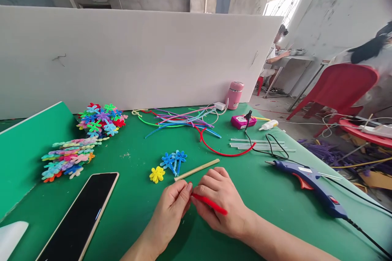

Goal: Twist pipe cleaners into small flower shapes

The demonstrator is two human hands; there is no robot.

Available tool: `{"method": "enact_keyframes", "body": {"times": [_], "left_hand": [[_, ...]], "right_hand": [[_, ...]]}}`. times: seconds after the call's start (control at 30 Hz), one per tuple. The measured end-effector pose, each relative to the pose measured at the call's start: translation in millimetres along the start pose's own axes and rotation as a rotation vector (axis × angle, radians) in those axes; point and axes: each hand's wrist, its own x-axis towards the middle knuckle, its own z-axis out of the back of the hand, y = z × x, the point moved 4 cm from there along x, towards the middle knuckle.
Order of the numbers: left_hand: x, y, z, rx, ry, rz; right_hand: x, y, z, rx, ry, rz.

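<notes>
Between my two hands is a red pipe cleaner [211, 203], its free end lying across the back of my right hand. Thumb and fingers of my left hand [171, 206] pinch it at the fingertips. My right hand [222, 204] is closed around it from the other side, its fingertips partly hidden. Just beyond the hands lies a thin wooden stick [197, 169]. To its left are a yellow pipe-cleaner flower [157, 174] and blue pipe-cleaner flowers [173, 160]. A curved red pipe cleaner [228, 154] rests farther back.
Finished pipe-cleaner flowers [99, 120] pile up at left, near a phone [81, 216]. Loose pipe cleaners [183, 119] lie at the back. On the right are a glue gun [309, 183], clear glue sticks [257, 145], a black cable [277, 151] and a pink flask [235, 96].
</notes>
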Motion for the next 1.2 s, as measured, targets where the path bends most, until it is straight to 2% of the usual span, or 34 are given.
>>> {"method": "enact_keyframes", "body": {"times": [0.17, 0.23, 0.33, 0.4, 0.5, 0.57, 0.63, 0.7, 0.77, 0.9, 0.97, 1.2], "left_hand": [[-6, -10, -1.0, 0.205, -0.081, -0.133], [-10, -16, -1.5, 0.299, -0.136, -0.206], [-15, -22, -3.5, 0.449, -0.177, -0.325], [-19, -25, -4.2, 0.567, -0.209, -0.448], [-26, -32, -5.7, 0.777, -0.259, -0.728], [-30, -34, -8.2, 0.911, -0.251, -0.887], [-32, -35, -10.0, 1.000, -0.233, -0.965], [-31, -36, -10.2, 1.007, -0.231, -0.963], [-28, -34, -9.2, 0.934, -0.233, -0.878], [-19, -27, -4.4, 0.657, -0.237, -0.548], [-18, -23, -3.4, 0.538, -0.220, -0.430], [-17, -21, -2.2, 0.415, -0.209, -0.345]], "right_hand": [[3, -1, 1, 0.211, -0.007, -0.148], [3, -3, -1, 0.432, 0.016, -0.240], [0, -6, -11, 0.906, 0.066, -0.454], [-3, -7, -18, 1.157, 0.091, -0.617], [-7, -7, -26, 1.376, 0.120, -0.802], [-7, -5, -28, 1.498, 0.128, -0.865], [-7, -3, -28, 1.580, 0.136, -0.889], [-6, -4, -28, 1.599, 0.142, -0.880], [-7, -7, -29, 1.567, 0.136, -0.866], [-10, -12, -33, 1.484, 0.136, -0.871], [-11, -13, -34, 1.469, 0.137, -0.872], [-11, -13, -35, 1.444, 0.175, -0.884]]}}
